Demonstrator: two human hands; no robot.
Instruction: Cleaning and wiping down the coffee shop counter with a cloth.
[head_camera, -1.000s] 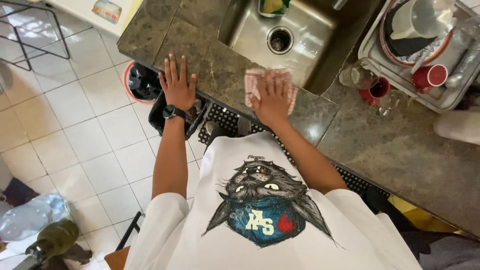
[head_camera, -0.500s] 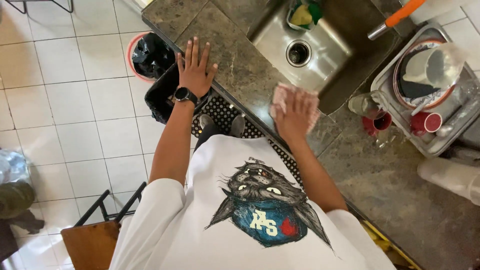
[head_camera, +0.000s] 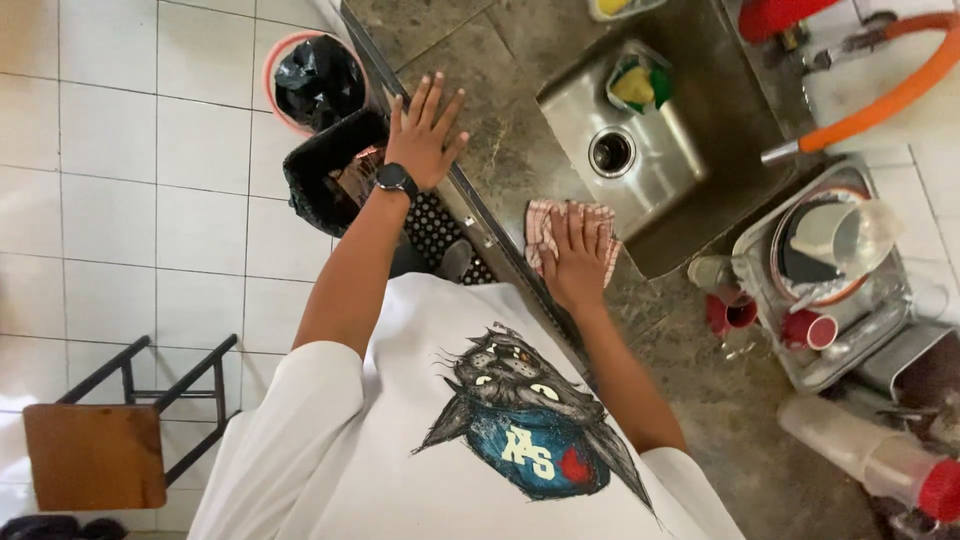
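Pressing down on a red-and-white checked cloth (head_camera: 548, 232), the right hand (head_camera: 577, 258) lies flat with its fingers spread, grasping nothing; the cloth sits on a dark mottled stone counter (head_camera: 500, 130), just beside the near corner of a steel sink (head_camera: 640, 150). The left hand (head_camera: 424, 135), a black watch (head_camera: 396, 180) on its wrist, rests open and flat on the counter's edge, holding nothing. In the sink, a yellow and green sponge (head_camera: 640, 85) lies near the drain. To the right of the sink, a dish rack (head_camera: 835, 290) holds plates and cups, with a red cup (head_camera: 728, 315) just beside it on the counter and an orange hose (head_camera: 880, 95) above. Below the counter's edge stand a black bin (head_camera: 335, 180) and a pink-rimmed bucket (head_camera: 315, 80) lined with a black bag, on a white tiled floor (head_camera: 150, 200). A wooden stool (head_camera: 100, 450) stands well apart at the lower left.
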